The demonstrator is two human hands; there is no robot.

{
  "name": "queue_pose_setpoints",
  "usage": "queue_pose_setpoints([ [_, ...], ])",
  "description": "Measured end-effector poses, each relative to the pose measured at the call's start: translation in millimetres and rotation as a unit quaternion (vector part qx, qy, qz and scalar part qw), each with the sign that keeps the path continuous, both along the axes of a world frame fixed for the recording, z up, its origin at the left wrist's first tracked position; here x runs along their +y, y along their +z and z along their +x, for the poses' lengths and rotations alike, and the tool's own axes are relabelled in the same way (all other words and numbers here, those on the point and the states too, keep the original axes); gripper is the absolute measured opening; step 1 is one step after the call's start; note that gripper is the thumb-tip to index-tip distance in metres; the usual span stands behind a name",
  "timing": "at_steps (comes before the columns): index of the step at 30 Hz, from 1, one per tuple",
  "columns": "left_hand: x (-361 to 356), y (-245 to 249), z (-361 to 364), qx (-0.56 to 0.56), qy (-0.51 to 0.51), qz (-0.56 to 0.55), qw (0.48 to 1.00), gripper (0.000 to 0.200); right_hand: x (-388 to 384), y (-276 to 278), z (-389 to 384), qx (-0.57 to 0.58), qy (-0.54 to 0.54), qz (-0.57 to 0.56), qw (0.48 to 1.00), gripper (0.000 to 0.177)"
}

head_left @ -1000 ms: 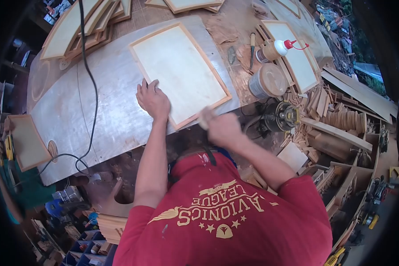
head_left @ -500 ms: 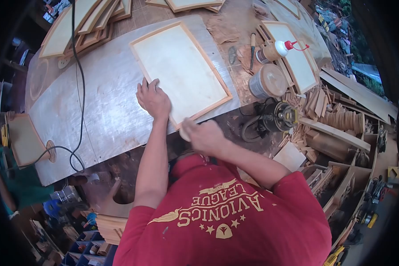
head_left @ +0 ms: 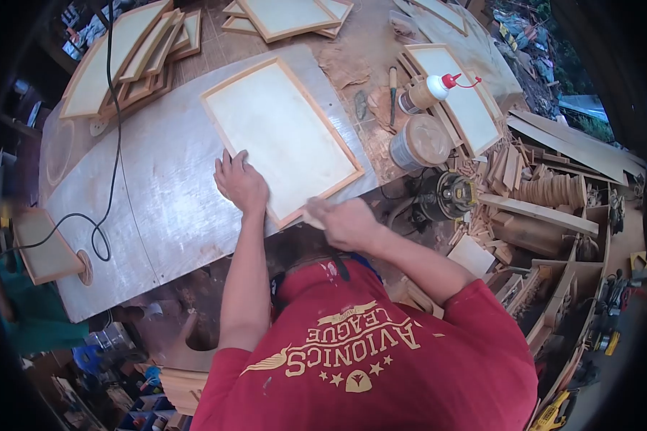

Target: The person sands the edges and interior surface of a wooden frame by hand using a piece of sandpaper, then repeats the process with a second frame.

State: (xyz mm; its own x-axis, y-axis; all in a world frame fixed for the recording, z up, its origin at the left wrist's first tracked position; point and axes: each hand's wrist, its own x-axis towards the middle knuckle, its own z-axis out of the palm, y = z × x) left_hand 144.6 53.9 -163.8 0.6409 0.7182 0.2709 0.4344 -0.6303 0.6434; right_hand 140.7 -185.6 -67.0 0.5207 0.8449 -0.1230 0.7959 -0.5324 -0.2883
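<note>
A shallow wooden tray [head_left: 284, 136] with a pale flat panel and a raised wooden rim lies aslant on the grey metal-topped bench [head_left: 158, 187]. My left hand [head_left: 243, 185] holds its left rim, the fingers outside and the thumb toward the panel. At the near corner, my right hand [head_left: 345, 221] has its fingers closed round a small pale piece [head_left: 311, 219], pressed along the near rim. Most of that piece is hidden by the fingers, so I cannot make out its kind.
More trays are stacked at the back left [head_left: 122, 57] and the back [head_left: 287, 16]. On the right stand a glue bottle [head_left: 425, 95], a round tub [head_left: 420, 141] and another tray [head_left: 464, 93]. A black cable [head_left: 115, 144] crosses the left side. Another person's green clothing [head_left: 39, 309] shows far left.
My right hand has shifted slightly right along the near rim with the pale piece. My left hand keeps its hold. The whole view has moved a little.
</note>
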Motion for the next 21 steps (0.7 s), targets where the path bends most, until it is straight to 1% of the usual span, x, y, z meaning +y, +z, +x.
queue_pose_setpoints([
  [2, -0.4, -0.4, -0.4, -0.001, 0.005, 0.003, 1.0, 0.033, -22.1, 8.2, 26.2, -0.003, -0.073, -0.104, 0.992, 0.047],
  [3, 0.0, -0.9, 0.0, 0.0, 0.006, 0.003, 1.0, 0.034, -35.1, 7.8, 38.6, -0.043, -0.111, -0.082, 0.989, 0.041],
  [4, 0.6, -1.3, 0.0, 0.0, 0.007, 0.003, 1.0, 0.034, -49.4, 2.2, 52.4, -0.066, -0.122, -0.08, 0.987, 0.038],
  [6, 1.7, -2.7, 0.4, 0.003, 0.001, -0.007, 1.0, 0.035, -52.7, 13.6, 60.7, -0.048, -0.102, -0.087, 0.99, 0.039],
  [7, 1.7, -3.2, -0.4, 0.005, -0.003, -0.011, 1.0, 0.035, -52.4, 9.9, 61.6, -0.032, -0.108, -0.013, 0.994, 0.039],
  [9, 1.3, -7.8, -3.9, -0.019, -0.01, -0.009, 1.0, 0.036, -54.4, -3.2, 55.8, 0.002, -0.114, 0.137, 0.984, 0.039],
  [10, 2.9, -8.1, -3.4, -0.035, -0.011, -0.007, 0.999, 0.036, -56.6, -3.4, 51.4, 0.012, -0.137, 0.176, 0.975, 0.039],
  [12, -10.3, 12.0, -13.5, -0.039, -0.011, 0.054, 0.998, 0.039, -69.4, -7.8, 32.6, 0.034, -0.184, 0.256, 0.948, 0.04],
  [13, -25.0, 21.2, -22.0, -0.037, -0.01, 0.082, 0.996, 0.04, -82.9, -25.2, 25.5, 0.071, -0.217, 0.29, 0.929, 0.04],
  [14, -42.5, 28.6, -28.7, -0.049, -0.087, 0.077, 0.992, 0.042, -96.9, -41.2, 20.0, 0.112, -0.248, 0.321, 0.907, 0.039],
  [15, -62.4, 33.5, -32.6, -0.059, -0.161, 0.073, 0.982, 0.044, -107.0, -41.5, 14.0, 0.171, -0.289, 0.316, 0.887, 0.039],
  [17, -109.5, 36.5, -29.3, -0.019, -0.27, 0.097, 0.958, 0.044, -124.7, -37.4, 6.7, 0.286, -0.369, 0.296, 0.833, 0.039],
  [18, -127.4, 23.5, -21.6, 0.016, -0.288, 0.114, 0.951, 0.042, -133.8, -45.1, 9.7, 0.264, -0.35, 0.302, 0.847, 0.04],
  [19, -138.1, 16.3, -16.3, 0.023, -0.294, 0.111, 0.949, 0.041, -142.3, -56.2, 16.2, 0.24, -0.331, 0.308, 0.859, 0.041],
  [20, -146.3, 8.6, -12.3, 0.028, -0.3, 0.106, 0.948, 0.04, -144.3, -48.5, 25.1, 0.248, -0.321, 0.318, 0.857, 0.042],
  [21, -147.2, -9.0, -11.1, 0.031, -0.329, 0.118, 0.936, 0.043, -146.4, -40.8, 34.0, 0.256, -0.312, 0.328, 0.854, 0.044],
])
